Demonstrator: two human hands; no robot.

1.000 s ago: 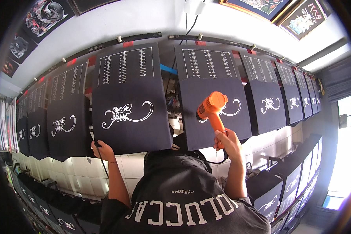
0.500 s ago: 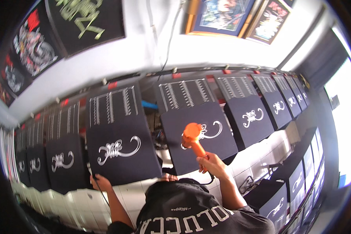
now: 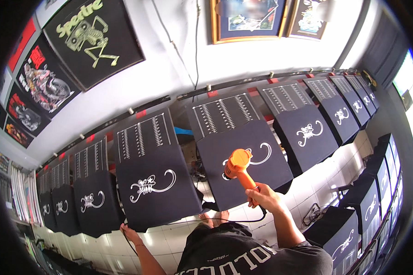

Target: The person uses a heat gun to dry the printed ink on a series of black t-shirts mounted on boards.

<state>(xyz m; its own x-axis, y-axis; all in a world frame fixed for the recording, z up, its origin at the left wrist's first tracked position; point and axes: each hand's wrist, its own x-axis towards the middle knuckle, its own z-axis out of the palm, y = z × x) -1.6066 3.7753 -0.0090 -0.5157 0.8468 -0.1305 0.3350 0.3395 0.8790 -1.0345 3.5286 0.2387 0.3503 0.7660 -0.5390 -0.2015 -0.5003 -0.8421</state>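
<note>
My right hand [image 3: 267, 198] is closed around the handle of an orange hair dryer [image 3: 241, 162]. The dryer hovers over a black fabric piece [image 3: 225, 195] on a board, partly covering its white scroll print [image 3: 260, 154]. From the handle a black cord [image 3: 248, 221] runs left, low in front of my body. My left hand [image 3: 132, 234] pinches a dark cord by the front left corner of the neighbouring black fabric piece [image 3: 165, 201], whose white print [image 3: 151, 185] shows whole.
Several more boards with printed black fabric stretch left and right along a rail [image 3: 243, 83]. A second rack of printed black pieces [image 3: 344, 240] stands at lower right. Coiled cable [image 3: 312, 214] lies on the tiled floor [image 3: 326, 178]. Framed pictures [image 3: 257, 20] hang on the wall.
The whole view has shifted, so the boards sit lower and further right. The dryer remains over the same print, and both hands keep their holds.
</note>
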